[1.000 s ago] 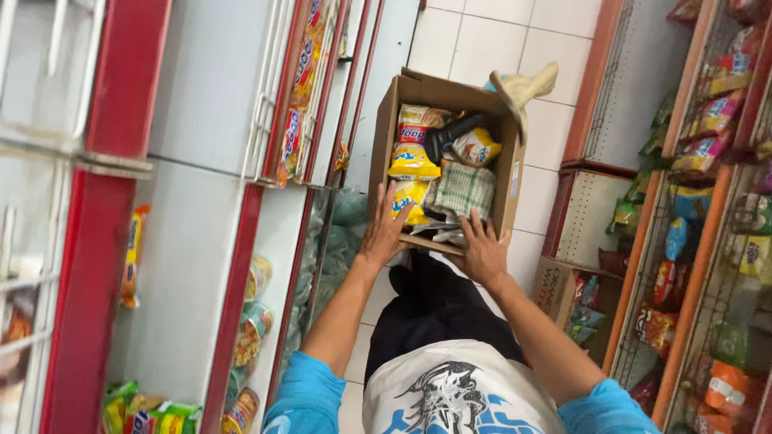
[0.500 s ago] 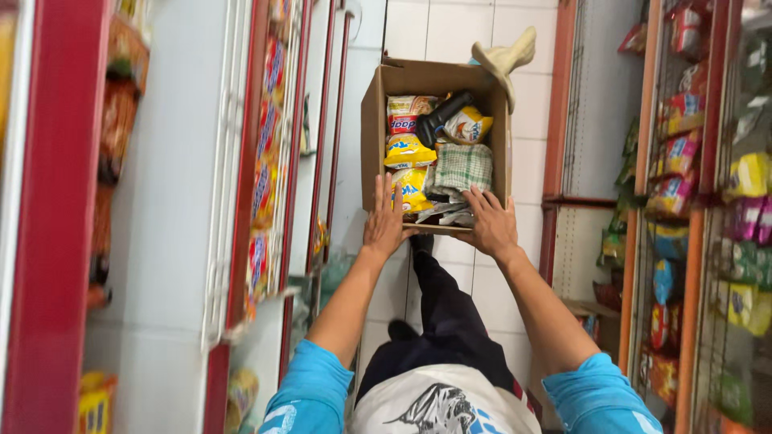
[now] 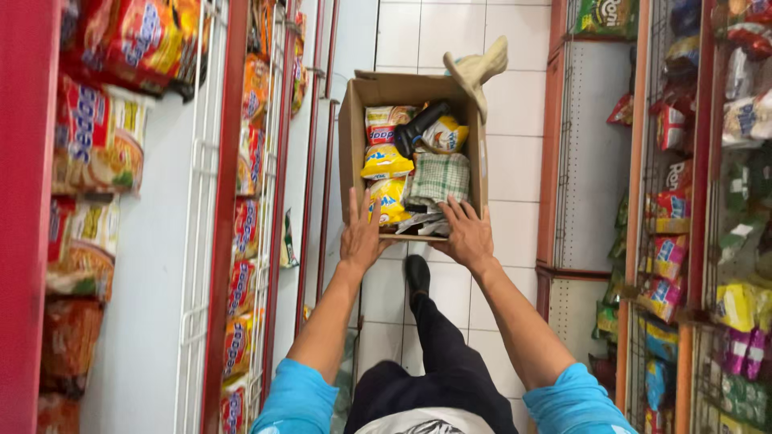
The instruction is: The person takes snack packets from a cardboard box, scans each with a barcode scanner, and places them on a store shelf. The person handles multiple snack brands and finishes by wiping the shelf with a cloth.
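Observation:
An open cardboard box (image 3: 351,153) is held out in front of me above the tiled aisle floor. My left hand (image 3: 360,235) grips its near left edge, and my right hand (image 3: 466,235) grips its near right edge. Inside lie yellow snack packets (image 3: 384,163), a folded checked cloth (image 3: 439,178) and a black handheld device (image 3: 420,127). A beige cloth glove (image 3: 479,71) hangs over the box's far right corner. My dark-trousered leg and black shoe (image 3: 416,275) step forward under the box.
Red-framed wire shelves (image 3: 241,201) with noodle packets line the left side. On the right, red shelves (image 3: 691,241) hold mixed snack bags. A narrow white tiled floor (image 3: 515,169) runs between them.
I have walked forward along the aisle with the box held in both hands. The shelves on both sides have slid past, and my foot has swung forward beneath the box.

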